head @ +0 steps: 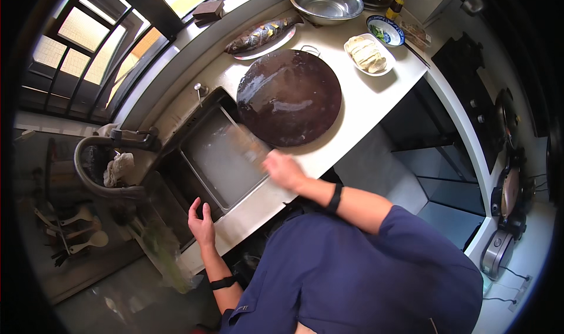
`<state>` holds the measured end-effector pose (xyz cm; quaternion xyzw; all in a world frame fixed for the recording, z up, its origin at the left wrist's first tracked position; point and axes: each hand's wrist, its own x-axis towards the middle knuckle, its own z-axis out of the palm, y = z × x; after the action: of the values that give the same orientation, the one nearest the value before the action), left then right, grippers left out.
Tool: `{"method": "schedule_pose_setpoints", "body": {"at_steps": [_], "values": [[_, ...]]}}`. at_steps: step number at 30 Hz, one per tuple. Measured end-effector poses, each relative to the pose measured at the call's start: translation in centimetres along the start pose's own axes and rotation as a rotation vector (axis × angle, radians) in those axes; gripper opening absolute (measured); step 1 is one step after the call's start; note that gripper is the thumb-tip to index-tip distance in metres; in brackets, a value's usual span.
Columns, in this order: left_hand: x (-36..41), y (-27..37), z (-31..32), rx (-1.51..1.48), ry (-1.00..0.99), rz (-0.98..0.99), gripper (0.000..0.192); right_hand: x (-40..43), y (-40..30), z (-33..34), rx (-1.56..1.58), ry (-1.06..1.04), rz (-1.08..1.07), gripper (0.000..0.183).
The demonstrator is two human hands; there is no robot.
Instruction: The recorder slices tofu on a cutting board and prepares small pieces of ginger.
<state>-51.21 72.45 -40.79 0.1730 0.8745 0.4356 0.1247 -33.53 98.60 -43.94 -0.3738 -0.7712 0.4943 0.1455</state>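
Observation:
My right hand (pixel 284 170) grips a motion-blurred thing, perhaps a knife or cleaver (pixel 249 147), above the right side of the sink basin, beside the round dark cutting board (pixel 289 98). With fingers apart and nothing in them, my left hand (pixel 202 221) is over the sink's near-left edge. A metal tray or basin (pixel 220 158) with a greyish wet inside sits in the sink. Behind the board, a whole fish (pixel 262 34) topped with yellowish pieces lies on an oval plate (pixel 269 50). Pale slices (pixel 365 54) fill a white dish (pixel 377 73) to the right.
A steel bowl (pixel 326 4) and a blue-patterned bowl (pixel 398 37) with greens stand at the back, near a small bottle (pixel 395 6). The curved faucet (pixel 79 162) arches over the left sink. Leafy vegetables in plastic (pixel 165 254) lie left of my left hand. Dark blocks (pixel 208 10) rest on the sill.

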Motion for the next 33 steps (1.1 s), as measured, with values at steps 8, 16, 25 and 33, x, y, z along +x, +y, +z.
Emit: {"method": "schedule_pose_setpoints", "body": {"at_steps": [8,16,25,33], "values": [[-1.8,-2.5,-0.5,0.018,0.021,-0.045,0.039,1.2,10.5,-16.7,-0.287,0.412,-0.002,0.037],[-0.7,0.7,1.9,0.006,-0.022,-0.016,0.040,-0.7,0.1,0.1,-0.110,-0.170,-0.014,0.028],[-2.9,-0.9,-0.4,0.057,0.080,-0.021,0.038,8.6,7.5,-17.4,-0.114,0.338,0.248,0.029],[-4.0,-2.0,-0.7,-0.015,0.099,-0.132,0.038,8.2,-1.0,-2.3,-0.286,-0.143,0.037,0.026]]}}
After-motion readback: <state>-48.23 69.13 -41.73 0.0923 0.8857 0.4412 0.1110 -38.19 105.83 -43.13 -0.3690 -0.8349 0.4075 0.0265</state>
